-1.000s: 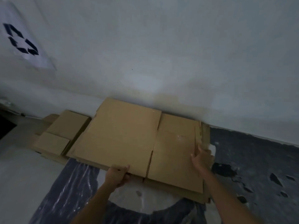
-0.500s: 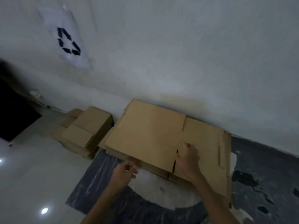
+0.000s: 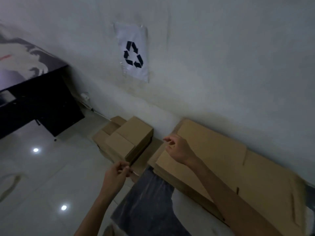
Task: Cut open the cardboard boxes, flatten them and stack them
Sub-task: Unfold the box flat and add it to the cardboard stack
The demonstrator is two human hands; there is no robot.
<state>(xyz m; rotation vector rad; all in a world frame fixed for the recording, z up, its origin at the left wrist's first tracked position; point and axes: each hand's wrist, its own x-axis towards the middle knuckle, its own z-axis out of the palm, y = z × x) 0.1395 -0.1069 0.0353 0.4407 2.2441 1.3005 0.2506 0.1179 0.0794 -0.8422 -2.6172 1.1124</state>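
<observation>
Against the wall [image 3: 221,65], left of centre, lay a small pile of folded cardboard boxes [image 3: 131,140]. Before it hovered the left hand [image 3: 115,176], fingers loosely curled, gripping nothing. The right hand [image 3: 179,150], fingers relaxed and parted, hung over the left end of the large flattened stack [image 3: 230,160].

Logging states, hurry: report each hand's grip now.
Left hand: fingers curled; holding anything cannot be told.
Right hand: open, holding nothing.

Matt brown cardboard sheets [image 3: 221,160], glossy white floor tiles [image 3: 42,176].
</observation>
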